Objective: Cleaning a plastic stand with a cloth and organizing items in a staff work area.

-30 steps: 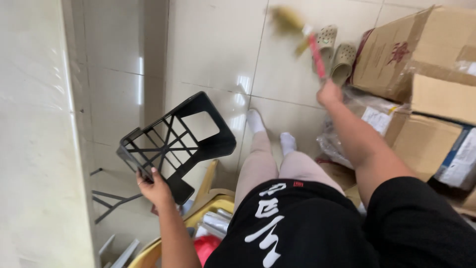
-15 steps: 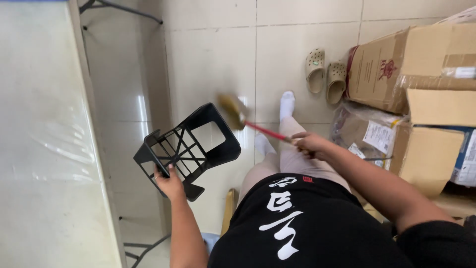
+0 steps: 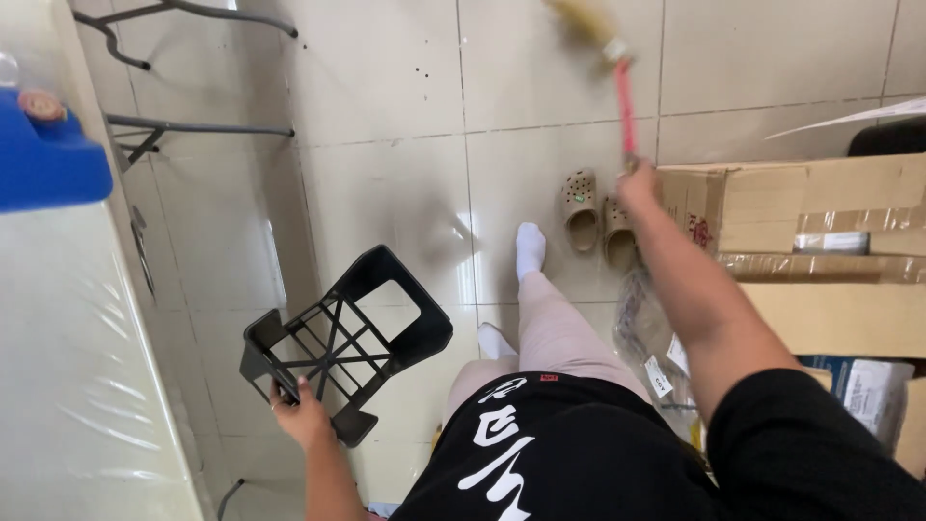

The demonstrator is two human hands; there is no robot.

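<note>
the left hand (image 3: 301, 417) is clamped on the lower edge of a black plastic open-lattice crate (image 3: 342, 333), held tilted above the pale glossy floor tiles (image 3: 386, 145), beside the white surface (image 3: 77, 386). the right hand (image 3: 639, 183) is closed round the red handle of a brush with yellowish bristles (image 3: 603, 43), raised high and blurred. my guess: swung that hard, the brush could miss the crate and knock it loose from a one-handed grip, or hit the knee under it. beyond the arm sit a pair of beige perforated clogs (image 3: 598, 214), then stacked brown cardboard boxes (image 3: 801, 207) with a red emblem and clear tape, a clear plastic bag with small white labels (image 3: 656, 362), and a blue-and-white package (image 3: 863, 386).
</note>
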